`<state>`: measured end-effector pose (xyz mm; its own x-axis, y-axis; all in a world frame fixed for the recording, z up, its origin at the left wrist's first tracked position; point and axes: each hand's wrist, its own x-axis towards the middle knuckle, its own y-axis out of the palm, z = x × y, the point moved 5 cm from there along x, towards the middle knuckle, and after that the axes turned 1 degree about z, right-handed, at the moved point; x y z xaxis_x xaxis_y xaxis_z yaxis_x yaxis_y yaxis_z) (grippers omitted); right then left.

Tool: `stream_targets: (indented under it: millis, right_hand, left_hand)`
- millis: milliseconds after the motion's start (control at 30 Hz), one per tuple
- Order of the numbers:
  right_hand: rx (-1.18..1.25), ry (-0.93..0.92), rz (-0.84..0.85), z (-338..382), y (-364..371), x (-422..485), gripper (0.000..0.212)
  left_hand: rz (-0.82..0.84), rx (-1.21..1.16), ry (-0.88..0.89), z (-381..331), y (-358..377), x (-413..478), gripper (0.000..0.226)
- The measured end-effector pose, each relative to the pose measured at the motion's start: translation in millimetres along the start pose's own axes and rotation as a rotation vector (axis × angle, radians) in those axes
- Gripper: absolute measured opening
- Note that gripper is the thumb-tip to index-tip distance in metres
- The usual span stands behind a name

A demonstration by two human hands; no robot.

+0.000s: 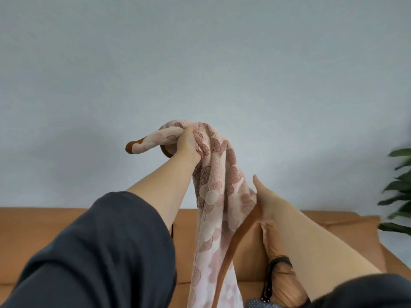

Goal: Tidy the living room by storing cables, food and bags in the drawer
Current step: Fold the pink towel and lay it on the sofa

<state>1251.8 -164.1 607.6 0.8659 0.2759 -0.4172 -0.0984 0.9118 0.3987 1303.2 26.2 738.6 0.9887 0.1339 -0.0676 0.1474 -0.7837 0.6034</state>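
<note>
A pink blanket (214,196) with a flower pattern and a brown edge hangs in front of me, above the sofa. My left hand (189,145) is raised high and grips its bunched top, with a corner sticking out to the left. Lower and to the right, my right hand (265,201) holds the blanket's side by its brown trim (231,252), thumb pointing up. The blanket's lower end drops out of the bottom of the view. No drawer, cable or food is in view.
An orange-brown sofa (44,230) runs across the bottom, against a plain pale wall (200,63). On its seat at lower right lie a tan cushion (275,245), a dark strap (270,278) and a dotted blue item (258,304). A green plant (400,192) stands at the right edge.
</note>
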Motion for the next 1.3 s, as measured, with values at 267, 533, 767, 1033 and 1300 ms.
stream_targets:
  millis: [267,533,767,1033,1300]
  right_hand:
    - [-0.205,-0.256,0.137,34,26,0,0.05]
    - [-0.068,-0.586,-0.164,123,57,-32,0.047]
    - [-0.167,-0.634,-0.133,174,70,-64,0.09]
    - [-0.126,-0.71,-0.273,194,61,-92,0.036]
    - [-0.04,-0.65,-0.352,176,29,-82,0.039]
  left_hand:
    - [0.031,-0.047,-0.002,0,5,-4,0.015]
    - [0.333,1.118,0.161,-18,7,-24,0.037]
    - [0.4,0.961,0.098,-18,6,-21,0.017]
    - [0.074,1.108,0.071,12,-13,-11,0.054]
    - [0.069,0.354,-0.073,12,-13,-5,0.018]
